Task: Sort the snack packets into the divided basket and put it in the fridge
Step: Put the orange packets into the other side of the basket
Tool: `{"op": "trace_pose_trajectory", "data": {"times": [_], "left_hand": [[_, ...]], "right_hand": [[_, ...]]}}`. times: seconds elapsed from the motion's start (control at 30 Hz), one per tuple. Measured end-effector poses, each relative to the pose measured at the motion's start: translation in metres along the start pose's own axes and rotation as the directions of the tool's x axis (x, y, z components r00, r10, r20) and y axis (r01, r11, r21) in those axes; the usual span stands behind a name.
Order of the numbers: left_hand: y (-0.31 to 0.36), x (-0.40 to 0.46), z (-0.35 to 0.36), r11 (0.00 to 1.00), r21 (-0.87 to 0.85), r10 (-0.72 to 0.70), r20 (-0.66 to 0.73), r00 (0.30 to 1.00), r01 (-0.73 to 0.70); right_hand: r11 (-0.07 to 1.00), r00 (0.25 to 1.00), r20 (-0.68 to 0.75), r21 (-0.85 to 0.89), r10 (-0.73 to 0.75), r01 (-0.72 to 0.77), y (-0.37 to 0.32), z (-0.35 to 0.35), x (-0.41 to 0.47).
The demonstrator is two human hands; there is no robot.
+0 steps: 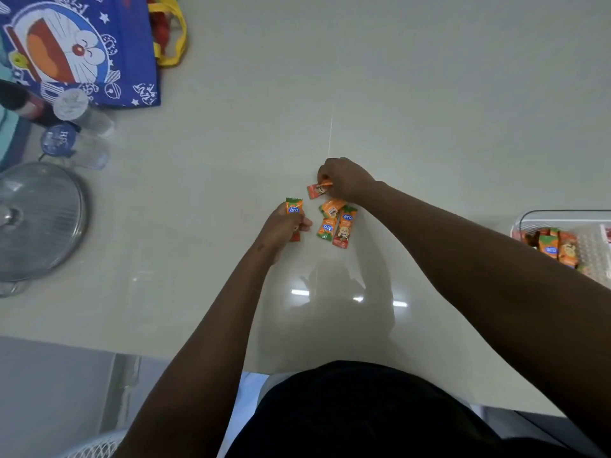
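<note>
— What sort of place is this?
— A home kitchen: a glossy pale counter [396,94], a glass pot lid [39,223] at the left, lidded jars [71,105] and a cartoon-printed shopping bag [82,47] far left.

arms [211,342]: bare, sleeveless | torso: black top [363,414]

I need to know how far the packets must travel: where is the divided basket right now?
In the head view the divided basket sits at the far right edge of the counter, partly cut off, beyond the right forearm, already holding some orange packets.
</note>
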State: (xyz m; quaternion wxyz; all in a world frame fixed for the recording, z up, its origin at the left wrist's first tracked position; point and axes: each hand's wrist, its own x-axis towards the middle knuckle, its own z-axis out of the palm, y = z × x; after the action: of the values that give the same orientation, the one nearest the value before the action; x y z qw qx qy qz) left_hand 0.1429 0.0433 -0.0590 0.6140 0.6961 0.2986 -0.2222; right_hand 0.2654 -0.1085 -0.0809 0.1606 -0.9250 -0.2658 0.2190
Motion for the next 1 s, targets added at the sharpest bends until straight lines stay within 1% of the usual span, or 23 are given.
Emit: {"op": "trace_pose_trajectory", "data": {"times": [0.1, 0.13, 0.17, 0.23, 0.27, 0.3, 0.33, 0.37, 0.4, 0.43, 0.5, 0.53, 0.57, 0.6, 0.63, 0.67, 0.7, 0.77, 0.8, 0.87, 0.93, 1.0], "left_hand": [[0.0, 0.008, 0.009, 0.999, 0.041, -0.023, -0.047, 0.999, 0.025], [-0.001, 0.012, 0.013, 0.997, 0.073, -0.016, -0.069, 0.997, 0.021], [-0.001, 0.015, 0.016, 0.99, 0.141, 0.01, -0.091, 0.996, 0.002], [-0.004, 0.019, 0.026, 0.943, 0.325, 0.113, -0.11, 0.988, -0.072], [-0.005, 0.019, 0.031, 0.899, 0.422, 0.178, -0.105, 0.978, -0.118], [-0.007, 0.019, 0.037, 0.841, 0.515, 0.246, -0.096, 0.964, -0.163], [-0.01, 0.019, 0.042, 0.777, 0.597, 0.307, -0.085, 0.948, -0.199], [-0.014, 0.019, 0.046, 0.723, 0.653, 0.355, -0.071, 0.932, -0.226], [-0.016, 0.019, 0.048, 0.691, 0.682, 0.378, -0.058, 0.924, -0.24], [-0.017, 0.019, 0.049, 0.678, 0.694, 0.379, -0.048, 0.924, -0.242], [-0.014, 0.019, 0.047, 0.672, 0.71, 0.328, -0.032, 0.944, -0.209], [-0.012, 0.019, 0.045, 0.663, 0.723, 0.298, -0.017, 0.954, -0.194], [-0.012, 0.02, 0.043, 0.667, 0.721, 0.262, 0.006, 0.965, -0.186], [-0.011, 0.021, 0.041, 0.707, 0.685, 0.216, 0.028, 0.976, -0.176], [-0.011, 0.021, 0.039, 0.78, 0.609, 0.152, 0.047, 0.987, -0.149], [-0.01, 0.02, 0.037, 0.86, 0.5, 0.071, 0.069, 0.995, -0.096], [-0.009, 0.018, 0.036, 0.919, 0.392, -0.002, 0.087, 0.996, -0.033], [-0.003, 0.017, 0.034, 0.969, 0.243, -0.057, 0.096, 0.994, 0.032], [0.001, 0.017, 0.033, 0.979, 0.202, -0.046, 0.092, 0.995, 0.027], [0.01, 0.02, 0.032, 0.981, 0.189, 0.035, 0.088, 0.995, -0.051], [0.022, 0.025, 0.036, 0.957, 0.252, 0.121, 0.113, 0.986, -0.146], [0.036, 0.029, 0.046, 0.892, 0.381, 0.204, 0.144, 0.968, -0.244]], "right_hand": [[0.995, 0.993, 0.064, 0.016, 0.1, -0.102, 0.002, 0.003, 0.002], [0.99, 0.987, 0.083, 0.037, 0.135, -0.138, 0.004, 0.004, 0.001], [0.983, 0.984, 0.081, 0.076, 0.16, -0.166, 0.006, 0.006, 0.0], [0.943, 0.971, 0.053, 0.228, 0.235, -0.241, 0.01, 0.005, -0.004], [0.893, 0.957, 0.046, 0.349, 0.286, -0.284, 0.011, 0.001, -0.007], [0.805, 0.941, 0.056, 0.502, 0.335, -0.317, 0.013, -0.002, -0.011], [0.671, 0.922, 0.091, 0.659, 0.377, -0.34, 0.013, -0.007, -0.016], [0.511, 0.902, 0.126, 0.788, 0.412, -0.344, 0.014, -0.011, -0.022], [0.346, 0.885, 0.161, 0.878, 0.436, -0.33, 0.016, -0.015, -0.029], [0.186, 0.875, 0.188, 0.937, 0.447, -0.297, 0.019, -0.018, -0.036], [-0.093, 0.874, 0.221, 0.975, 0.433, -0.201, 0.028, -0.018, -0.048], [-0.186, 0.873, 0.23, 0.969, 0.43, -0.163, 0.033, -0.018, -0.054], [-0.242, 0.868, 0.241, 0.959, 0.434, -0.145, 0.036, -0.018, -0.059], [-0.262, 0.861, 0.244, 0.956, 0.445, -0.136, 0.04, -0.017, -0.064], [-0.266, 0.854, 0.248, 0.955, 0.457, -0.134, 0.042, -0.016, -0.069], [-0.257, 0.847, 0.246, 0.957, 0.471, -0.135, 0.044, -0.015, -0.074], [-0.249, 0.841, 0.244, 0.959, 0.484, -0.136, 0.046, -0.013, -0.078], [-0.225, 0.818, 0.242, 0.964, 0.522, -0.141, 0.049, -0.008, -0.087], [-0.208, 0.803, 0.242, 0.967, 0.545, -0.149, 0.05, -0.006, -0.091], [-0.188, 0.778, 0.242, 0.969, 0.579, -0.162, 0.051, -0.002, -0.1], [-0.199, 0.766, 0.245, 0.968, 0.595, -0.155, 0.052, 0.0, -0.108], [-0.226, 0.758, 0.253, 0.964, 0.601, -0.142, 0.052, 0.001, -0.115]]}}
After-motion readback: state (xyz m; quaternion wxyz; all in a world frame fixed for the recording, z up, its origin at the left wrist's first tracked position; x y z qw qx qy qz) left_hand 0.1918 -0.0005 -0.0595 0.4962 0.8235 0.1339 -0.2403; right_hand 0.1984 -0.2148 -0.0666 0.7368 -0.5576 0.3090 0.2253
